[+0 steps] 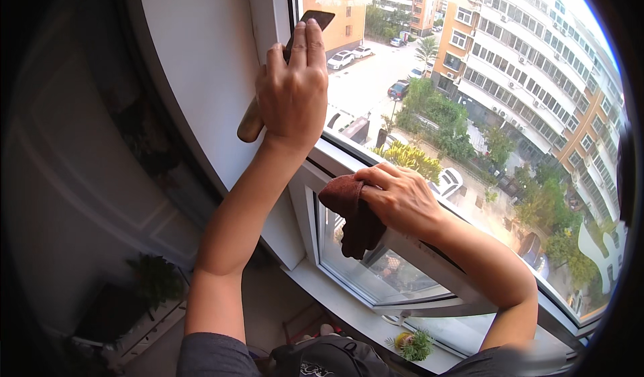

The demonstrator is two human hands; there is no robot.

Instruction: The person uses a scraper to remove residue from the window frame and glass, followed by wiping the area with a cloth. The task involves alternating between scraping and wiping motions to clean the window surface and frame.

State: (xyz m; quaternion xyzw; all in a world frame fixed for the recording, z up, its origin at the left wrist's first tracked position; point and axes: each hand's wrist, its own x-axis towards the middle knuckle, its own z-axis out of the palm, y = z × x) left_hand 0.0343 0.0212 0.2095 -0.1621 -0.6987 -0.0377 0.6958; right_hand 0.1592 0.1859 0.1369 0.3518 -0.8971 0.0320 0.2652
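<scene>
My left hand (293, 92) is raised at the upper left edge of a window pane (376, 119). Its fingers are closed round a scraper (251, 123) with a wooden handle. The scraper's dark, flat blade pokes out past the fingertips and lies against or close to the glass; I cannot tell which. Lower and to the right, my right hand (402, 199) grips a bunched brown cloth (352, 209). That cloth hangs in front of the white window frame (399, 243) below the pane.
A lower window section (376, 270) sits beneath the frame. Potted greenery (414, 345) stands on the sill near my right elbow. At the left is a white wall (194, 55), with another plant (155, 280) low in the dark room. Buildings, trees and cars show outside through the glass.
</scene>
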